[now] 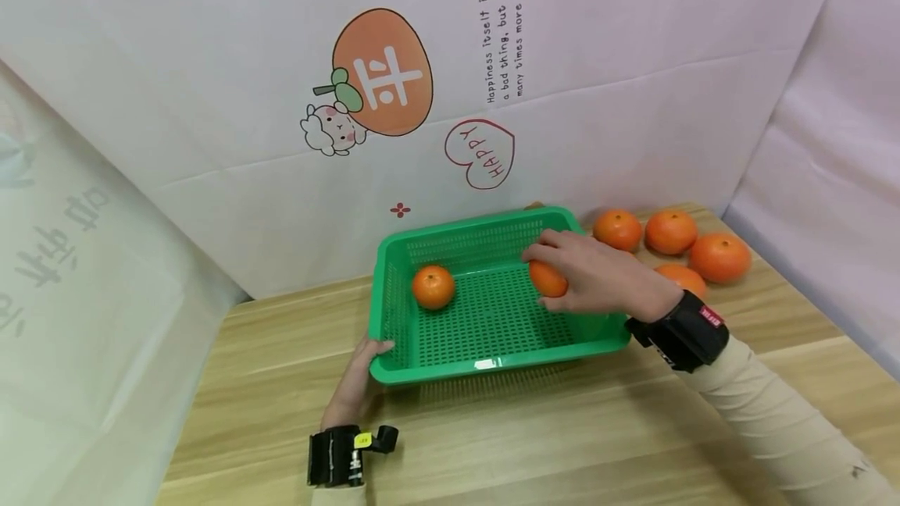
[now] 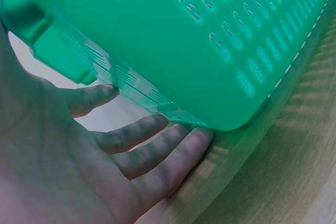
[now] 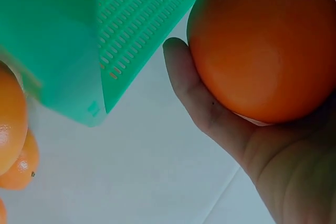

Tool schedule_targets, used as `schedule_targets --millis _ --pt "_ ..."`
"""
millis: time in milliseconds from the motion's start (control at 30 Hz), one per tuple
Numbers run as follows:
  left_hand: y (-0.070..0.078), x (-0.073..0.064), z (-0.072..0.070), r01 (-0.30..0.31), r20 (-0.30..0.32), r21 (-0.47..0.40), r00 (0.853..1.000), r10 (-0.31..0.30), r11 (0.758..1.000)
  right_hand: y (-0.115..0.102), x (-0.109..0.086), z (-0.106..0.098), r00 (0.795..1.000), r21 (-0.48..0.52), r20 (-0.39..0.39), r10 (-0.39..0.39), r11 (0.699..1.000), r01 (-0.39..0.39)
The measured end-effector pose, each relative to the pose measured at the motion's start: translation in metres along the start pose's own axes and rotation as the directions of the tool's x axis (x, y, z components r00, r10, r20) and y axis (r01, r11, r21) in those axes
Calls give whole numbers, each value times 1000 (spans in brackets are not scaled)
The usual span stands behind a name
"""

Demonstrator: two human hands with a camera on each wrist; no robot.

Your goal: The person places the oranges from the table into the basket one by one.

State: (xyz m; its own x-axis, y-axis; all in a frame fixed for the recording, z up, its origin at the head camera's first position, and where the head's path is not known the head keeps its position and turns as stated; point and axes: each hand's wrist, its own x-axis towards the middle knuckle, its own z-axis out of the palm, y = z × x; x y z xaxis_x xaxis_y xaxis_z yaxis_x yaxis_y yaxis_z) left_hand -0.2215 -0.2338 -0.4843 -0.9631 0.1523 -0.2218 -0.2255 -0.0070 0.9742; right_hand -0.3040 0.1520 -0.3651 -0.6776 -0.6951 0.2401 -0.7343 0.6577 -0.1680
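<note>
A green plastic basket point(image 1: 492, 361) with slotted walls stands on the wooden table, with one orange point(image 1: 433, 287) inside near its left end. At the basket's left front corner, my left hand point(image 1: 360, 369) has its thumb over the rim. Its fingertips point(image 2: 197, 137) touch the outer wall in the left wrist view. My right hand point(image 1: 598, 272) grips another orange point(image 1: 547, 279) above the basket's right part. In the right wrist view the thumb point(image 3: 184, 69) lies along the side of this held orange point(image 3: 268, 45).
Several more oranges point(image 1: 719, 258) sit on the table point(image 1: 794, 326) to the right of the basket, partly behind my right forearm. A printed white cloth point(image 1: 598, 37) hangs as a wall at the back. Pale cloth point(image 1: 77, 279) also rises on the left.
</note>
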Motion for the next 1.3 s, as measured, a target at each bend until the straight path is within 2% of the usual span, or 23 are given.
schedule_targets --millis 367,533,833,1067,1300 --pt "-1 2 -1 -31 23 7 999 31 999 -5 9 -1 1000 -7 2 -23 1000 23" --pt "-2 1 -2 -36 20 -1 999 36 999 -10 17 1 998 30 8 -61 998 61" --pt "-3 1 -1 -19 17 -16 1000 19 1000 -15 30 5 994 19 37 -103 995 102" --pt "0 1 -1 -19 8 -16 1000 19 1000 -18 41 11 989 13 91 -113 994 112" --pt "1 1 -2 -12 0 -13 1000 12 1000 -23 57 20 974 0 164 -158 987 160"
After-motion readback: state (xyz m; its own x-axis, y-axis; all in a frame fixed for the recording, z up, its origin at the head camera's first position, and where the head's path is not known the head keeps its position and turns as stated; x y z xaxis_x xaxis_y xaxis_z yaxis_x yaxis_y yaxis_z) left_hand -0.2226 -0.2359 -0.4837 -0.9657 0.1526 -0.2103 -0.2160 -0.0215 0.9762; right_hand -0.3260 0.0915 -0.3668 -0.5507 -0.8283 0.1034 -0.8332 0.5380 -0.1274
